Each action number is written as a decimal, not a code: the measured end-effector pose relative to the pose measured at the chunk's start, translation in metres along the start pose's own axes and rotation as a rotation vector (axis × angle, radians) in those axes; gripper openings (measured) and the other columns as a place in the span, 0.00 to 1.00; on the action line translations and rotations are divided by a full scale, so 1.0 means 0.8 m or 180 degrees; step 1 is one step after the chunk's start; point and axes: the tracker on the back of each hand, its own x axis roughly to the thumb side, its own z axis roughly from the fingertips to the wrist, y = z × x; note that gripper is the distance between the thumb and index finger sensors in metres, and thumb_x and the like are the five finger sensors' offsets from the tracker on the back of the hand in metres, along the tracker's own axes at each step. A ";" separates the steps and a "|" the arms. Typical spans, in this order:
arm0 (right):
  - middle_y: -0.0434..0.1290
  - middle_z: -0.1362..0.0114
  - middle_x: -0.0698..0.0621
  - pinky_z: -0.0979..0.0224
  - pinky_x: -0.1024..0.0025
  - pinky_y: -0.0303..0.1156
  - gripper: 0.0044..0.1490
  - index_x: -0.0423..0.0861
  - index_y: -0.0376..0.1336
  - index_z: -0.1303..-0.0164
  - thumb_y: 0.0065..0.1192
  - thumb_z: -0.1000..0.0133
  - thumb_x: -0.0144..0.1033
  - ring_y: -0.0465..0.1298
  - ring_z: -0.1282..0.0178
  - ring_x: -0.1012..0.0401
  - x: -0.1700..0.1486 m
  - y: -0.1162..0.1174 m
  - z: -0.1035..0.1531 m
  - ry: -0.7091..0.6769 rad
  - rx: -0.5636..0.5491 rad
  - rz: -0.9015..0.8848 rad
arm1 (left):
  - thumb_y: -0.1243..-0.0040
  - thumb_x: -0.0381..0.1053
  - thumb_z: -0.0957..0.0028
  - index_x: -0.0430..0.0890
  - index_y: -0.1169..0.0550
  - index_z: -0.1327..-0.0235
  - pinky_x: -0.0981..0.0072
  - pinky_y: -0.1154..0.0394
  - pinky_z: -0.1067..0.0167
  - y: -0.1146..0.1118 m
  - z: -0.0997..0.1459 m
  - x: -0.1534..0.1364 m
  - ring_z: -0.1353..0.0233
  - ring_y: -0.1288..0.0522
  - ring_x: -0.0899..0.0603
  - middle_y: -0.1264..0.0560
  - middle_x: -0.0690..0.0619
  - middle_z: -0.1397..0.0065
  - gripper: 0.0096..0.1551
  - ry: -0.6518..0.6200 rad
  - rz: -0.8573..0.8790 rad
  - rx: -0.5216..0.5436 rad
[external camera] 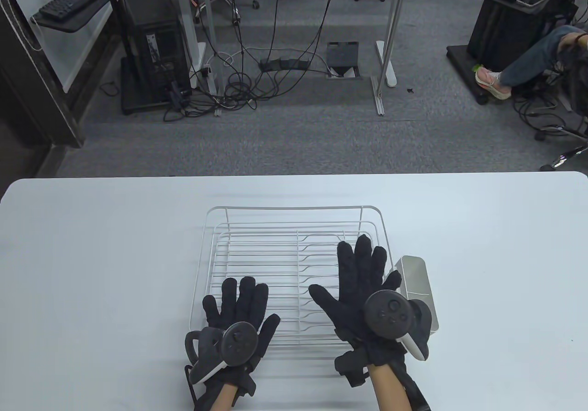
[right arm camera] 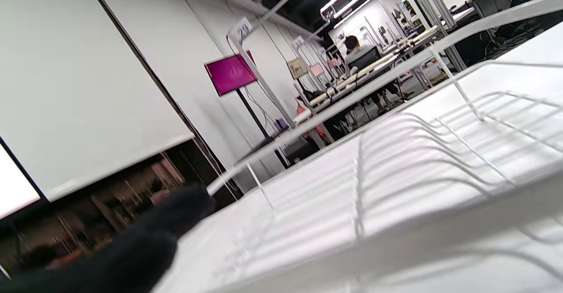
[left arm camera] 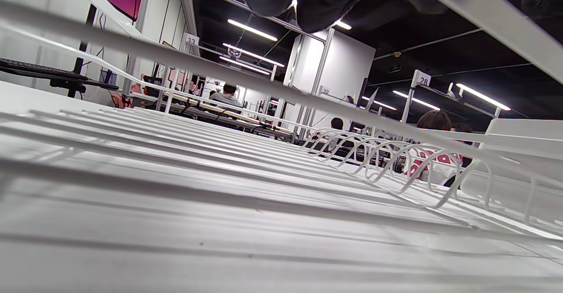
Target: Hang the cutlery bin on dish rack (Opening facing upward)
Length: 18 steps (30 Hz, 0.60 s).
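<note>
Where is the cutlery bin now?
In the table view the cutlery bin is at the right side of the dish rack, partly hidden behind the right hand.

The table view looked steeply down from above the near edge of the white surface (external camera: 92,255), taking in the whole wire dish rack (external camera: 294,227) and the office floor beyond it. The left wrist view sat very low at the rack's near side, just under its rim wire (left arm camera: 264,86), facing across its grid toward distant desks. The right wrist view, tilted, lay equally low and close, looking leftward over the rack's wires (right arm camera: 422,152). All three shared the rack.
</note>
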 end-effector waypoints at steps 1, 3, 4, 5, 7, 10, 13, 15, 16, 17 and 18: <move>0.23 0.13 0.45 0.37 0.28 0.18 0.53 0.55 0.30 0.14 0.46 0.36 0.71 0.22 0.18 0.37 0.000 0.006 -0.001 0.0008 0.0038 0.0059 | 0.63 0.73 0.38 0.50 0.41 0.14 0.26 0.62 0.31 0.000 0.000 0.000 0.14 0.53 0.32 0.47 0.45 0.11 0.44 -0.0001 -0.0001 0.0001; 0.24 0.13 0.45 0.37 0.28 0.18 0.53 0.55 0.30 0.14 0.46 0.36 0.71 0.23 0.19 0.37 0.002 0.021 -0.003 0.0024 0.0140 0.0183 | 0.63 0.73 0.38 0.50 0.41 0.14 0.26 0.62 0.31 0.000 0.000 0.000 0.14 0.53 0.32 0.47 0.45 0.11 0.44 0.0000 0.0000 0.0002; 0.24 0.13 0.45 0.37 0.28 0.18 0.53 0.55 0.30 0.14 0.46 0.36 0.71 0.23 0.19 0.37 0.003 0.028 -0.004 0.0032 0.0193 0.0243 | 0.63 0.73 0.38 0.50 0.41 0.14 0.26 0.62 0.31 0.000 0.000 0.000 0.14 0.53 0.32 0.47 0.45 0.11 0.44 0.0000 -0.0001 0.0002; 0.24 0.13 0.45 0.37 0.28 0.17 0.53 0.55 0.30 0.14 0.46 0.37 0.71 0.23 0.19 0.37 0.003 0.032 -0.005 0.0038 0.0225 0.0281 | 0.63 0.73 0.38 0.50 0.41 0.14 0.26 0.62 0.31 0.000 0.000 0.000 0.14 0.53 0.32 0.47 0.45 0.11 0.44 0.0000 -0.0002 0.0003; 0.24 0.13 0.44 0.38 0.29 0.16 0.53 0.55 0.30 0.15 0.46 0.36 0.70 0.22 0.19 0.38 0.004 0.048 -0.006 0.0069 0.0315 0.0456 | 0.63 0.73 0.38 0.50 0.41 0.14 0.26 0.62 0.31 0.000 0.000 0.000 0.14 0.53 0.32 0.47 0.45 0.11 0.44 0.0000 -0.0002 0.0004; 0.26 0.13 0.44 0.39 0.31 0.15 0.51 0.54 0.32 0.15 0.45 0.37 0.69 0.23 0.19 0.38 0.005 0.066 -0.005 0.0125 0.0320 0.0757 | 0.63 0.73 0.38 0.50 0.41 0.14 0.26 0.62 0.31 0.000 0.000 0.000 0.14 0.53 0.32 0.47 0.45 0.11 0.44 0.0000 -0.0002 0.0004; 0.26 0.13 0.44 0.39 0.33 0.14 0.52 0.53 0.32 0.15 0.44 0.37 0.70 0.23 0.19 0.38 0.005 0.084 -0.005 0.0163 0.0455 0.0951 | 0.63 0.73 0.38 0.50 0.41 0.14 0.26 0.62 0.31 0.000 0.000 0.000 0.14 0.53 0.32 0.47 0.45 0.11 0.44 0.0002 -0.0003 0.0005; 0.27 0.13 0.43 0.40 0.33 0.14 0.52 0.52 0.33 0.15 0.43 0.37 0.70 0.24 0.19 0.38 0.005 0.094 -0.003 0.0216 0.0540 0.1052 | 0.63 0.73 0.38 0.50 0.41 0.14 0.26 0.62 0.31 0.000 0.000 0.000 0.14 0.53 0.32 0.47 0.45 0.11 0.44 0.0002 -0.0004 0.0006; 0.27 0.13 0.43 0.40 0.33 0.14 0.52 0.52 0.33 0.15 0.42 0.38 0.70 0.24 0.19 0.38 0.006 0.099 -0.001 0.0266 0.0571 0.1125 | 0.63 0.73 0.38 0.50 0.40 0.14 0.26 0.62 0.31 0.000 0.000 0.000 0.14 0.53 0.32 0.47 0.45 0.11 0.44 0.0002 -0.0004 0.0007; 0.28 0.13 0.42 0.39 0.33 0.14 0.52 0.52 0.33 0.15 0.42 0.38 0.70 0.25 0.19 0.38 0.006 0.105 0.000 0.0276 0.0618 0.1199 | 0.63 0.73 0.38 0.50 0.41 0.14 0.26 0.62 0.31 0.000 0.000 0.000 0.14 0.53 0.32 0.47 0.45 0.11 0.44 0.0003 -0.0003 0.0004; 0.28 0.13 0.43 0.39 0.33 0.14 0.53 0.51 0.34 0.15 0.43 0.39 0.70 0.25 0.18 0.39 0.006 0.113 0.002 0.0277 0.0655 0.1334 | 0.63 0.73 0.38 0.50 0.40 0.14 0.26 0.62 0.31 0.000 0.000 0.000 0.14 0.53 0.32 0.47 0.45 0.11 0.44 0.0005 -0.0004 0.0003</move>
